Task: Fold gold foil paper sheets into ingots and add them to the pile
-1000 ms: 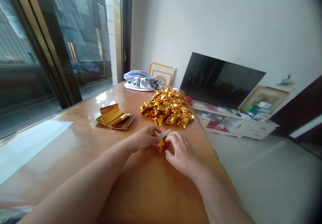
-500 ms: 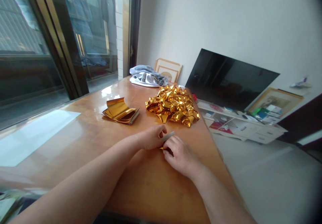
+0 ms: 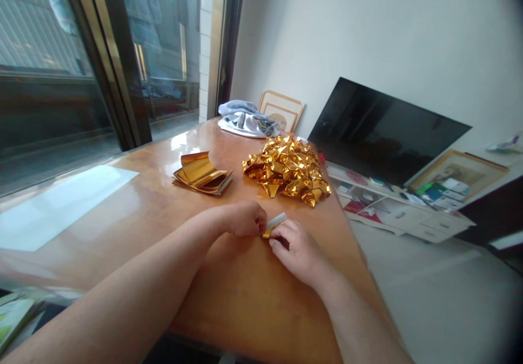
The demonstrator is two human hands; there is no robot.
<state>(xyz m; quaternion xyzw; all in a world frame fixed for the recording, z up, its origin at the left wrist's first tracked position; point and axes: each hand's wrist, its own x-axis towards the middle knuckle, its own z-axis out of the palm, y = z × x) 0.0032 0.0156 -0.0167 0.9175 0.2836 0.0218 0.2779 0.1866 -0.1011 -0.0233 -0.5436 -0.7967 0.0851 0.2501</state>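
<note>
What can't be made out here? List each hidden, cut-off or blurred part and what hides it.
1. Head view: most of the small gold paper piece is covered by the left hand and right hand; its shape is unclear.
2. Head view: the picture frame is partly hidden by the bundled cloth.
3. Head view: items on the white shelf are too small to identify.
4. Head view: the green object is cut off by the left edge.
</note>
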